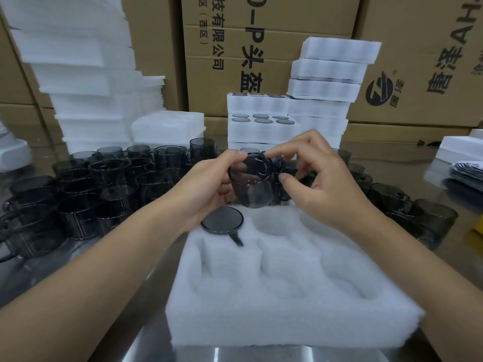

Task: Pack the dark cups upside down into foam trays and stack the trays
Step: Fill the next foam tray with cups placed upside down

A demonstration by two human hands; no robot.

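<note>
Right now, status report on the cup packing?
Hands: left hand, right hand grip dark cup above foam tray. Second cup upside down, far-left pocket. Other pockets unobstructed.

Printed cardboard boxes stand behind the steel table.

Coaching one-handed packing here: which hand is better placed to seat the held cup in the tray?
Probably left: the left hand grips the cup round its body, while the right hand only pinches near its handle, above the foam tray.
</note>
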